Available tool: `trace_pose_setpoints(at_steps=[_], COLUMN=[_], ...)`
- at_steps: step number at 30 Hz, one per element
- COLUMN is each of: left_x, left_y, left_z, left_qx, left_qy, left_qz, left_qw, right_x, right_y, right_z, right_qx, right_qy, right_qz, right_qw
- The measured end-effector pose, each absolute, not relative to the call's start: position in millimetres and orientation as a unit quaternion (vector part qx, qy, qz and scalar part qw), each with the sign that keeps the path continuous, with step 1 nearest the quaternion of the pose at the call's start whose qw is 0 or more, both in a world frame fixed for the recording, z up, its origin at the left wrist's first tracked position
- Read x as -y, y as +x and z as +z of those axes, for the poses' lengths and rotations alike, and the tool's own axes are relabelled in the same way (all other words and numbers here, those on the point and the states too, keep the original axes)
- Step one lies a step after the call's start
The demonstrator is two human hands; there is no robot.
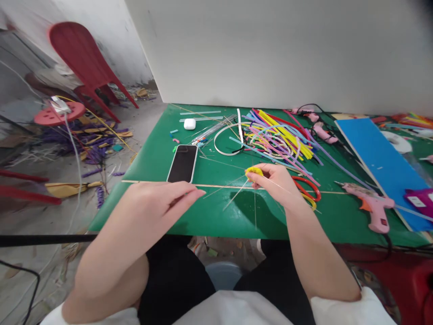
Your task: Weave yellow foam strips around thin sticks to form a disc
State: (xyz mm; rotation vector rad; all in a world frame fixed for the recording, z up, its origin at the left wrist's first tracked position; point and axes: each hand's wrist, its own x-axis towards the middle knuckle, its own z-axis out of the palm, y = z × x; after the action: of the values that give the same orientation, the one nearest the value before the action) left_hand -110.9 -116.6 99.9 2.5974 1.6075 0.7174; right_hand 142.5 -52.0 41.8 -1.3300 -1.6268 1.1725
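- The step in hand is judged to be the handling of the yellow piece (pixel 254 171), from which several thin wires (pixel 235 195) are spread like spokes.
- The yellow piece is held above the near half of the desk (pixel 216 221), with a shadow cast below it.
- For the next move, a light, steady pinch seems to be called for, as the wires look slender and could be bent or snagged.
- The right hand (pixel 275 180) is reached in from 5 o'clock; its grip is narrow, with the yellow piece pinched between thumb and forefinger.
- The left hand (pixel 158 198) is set at 8 o'clock from the piece, back upward, its fingers pointed toward 3 o'clock.
- The left grip is narrow too, fingertips drawn together; whether a wire is held there cannot be told.
- The phone (pixel 182 164) is placed just beyond the left hand, the coloured strips (pixel 277 135) are heaped at 1 o'clock from the piece, and the glue gun (pixel 372 205) is laid between 3 and 4 o'clock.
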Motion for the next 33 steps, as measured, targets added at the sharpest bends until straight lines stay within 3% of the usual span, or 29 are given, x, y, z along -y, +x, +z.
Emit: trace_pose_setpoints(at_steps=[3,7,10,19,33], left_x=[112.8,91.4,82.8,83.4,88.8], left_y=[-103.4,-76.9,-65.8,-63.1,-48.2], left_z=[92.7,60.8,42.4,38.6,21.4], left_qx=[-0.501,-0.404,-0.407,-0.434,-0.448], left_qy=[0.82,0.89,0.896,0.868,0.818], left_qz=[0.265,0.194,0.166,0.238,0.361], left_qw=[-0.078,-0.087,-0.06,-0.029,0.014], right_x=[56.5,62.0,64.7,70.8,71.9], right_y=[136.9,129.5,126.5,126.5,122.3], right_z=[41.4,39.9,39.1,44.0,35.0], right_qx=[0.663,0.687,0.723,0.83,0.857], right_qy=[-0.493,-0.471,-0.462,-0.452,-0.439], right_qz=[0.483,0.499,0.457,0.211,0.094], right_qw=[0.289,0.237,0.235,0.25,0.253])
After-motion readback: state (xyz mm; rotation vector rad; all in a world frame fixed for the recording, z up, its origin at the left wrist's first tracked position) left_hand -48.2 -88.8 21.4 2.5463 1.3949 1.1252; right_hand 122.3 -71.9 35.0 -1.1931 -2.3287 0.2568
